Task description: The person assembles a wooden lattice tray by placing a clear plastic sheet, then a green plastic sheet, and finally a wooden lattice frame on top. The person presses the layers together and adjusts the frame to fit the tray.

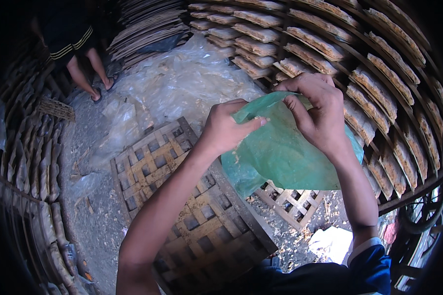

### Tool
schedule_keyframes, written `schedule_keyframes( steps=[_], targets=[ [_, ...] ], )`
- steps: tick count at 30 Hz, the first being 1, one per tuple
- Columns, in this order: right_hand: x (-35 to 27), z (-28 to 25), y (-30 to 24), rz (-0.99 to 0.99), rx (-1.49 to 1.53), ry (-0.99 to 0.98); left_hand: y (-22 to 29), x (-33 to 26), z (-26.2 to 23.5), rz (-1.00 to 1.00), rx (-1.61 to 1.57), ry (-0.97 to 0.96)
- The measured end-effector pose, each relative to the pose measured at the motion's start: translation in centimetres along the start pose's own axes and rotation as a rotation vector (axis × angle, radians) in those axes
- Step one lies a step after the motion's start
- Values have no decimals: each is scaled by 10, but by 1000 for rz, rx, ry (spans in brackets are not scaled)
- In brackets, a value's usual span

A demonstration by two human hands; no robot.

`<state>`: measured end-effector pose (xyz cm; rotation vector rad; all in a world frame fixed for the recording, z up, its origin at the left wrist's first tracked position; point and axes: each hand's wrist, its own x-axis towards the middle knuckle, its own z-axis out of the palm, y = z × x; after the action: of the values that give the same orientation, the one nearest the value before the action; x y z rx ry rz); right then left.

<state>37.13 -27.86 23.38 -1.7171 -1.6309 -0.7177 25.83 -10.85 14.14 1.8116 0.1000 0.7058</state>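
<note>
Between my hands hangs a thin green plastic bag (290, 152), its upper rim spread apart. My left hand (229, 127) pinches the bag's left edge between thumb and fingers. On the far right side of the rim, my right hand (317, 105) grips the plastic with thumb and bent fingers. Wrinkles run down the bag, and I cannot make out anything inside it. Below my left forearm lies a woven slatted bamboo rack (206, 206) in a wooden frame, with crumbs on its strips. A second lattice rack (293, 204) shows partly under the bag.
Shelves of crusted slabs on trays (310, 37) rise at the right and back. A heap of clear plastic sheeting (187, 73) covers the floor behind the rack. Another person (76, 54) stands far left. More stacked trays (34, 167) line the left. White cloth or paper (332, 243) lies lower right.
</note>
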Motion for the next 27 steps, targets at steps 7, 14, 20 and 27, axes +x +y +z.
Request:
schedule_keyframes(
  steps=[7, 14, 20, 27],
  targets=[
    [6, -17, 3, 11, -37, 87, -10, -1, -10, -70, 274, -46],
    [4, -44, 5, 113, -83, 161, -28, -7, -17, -96, 364, -69],
    [-9, -68, 11, 274, 73, 260, -53, -7, -21, -33, 404, -101],
    [-11, -115, 21, 360, -164, 546, -76, -9, -23, -71, 477, -74]
  ],
)
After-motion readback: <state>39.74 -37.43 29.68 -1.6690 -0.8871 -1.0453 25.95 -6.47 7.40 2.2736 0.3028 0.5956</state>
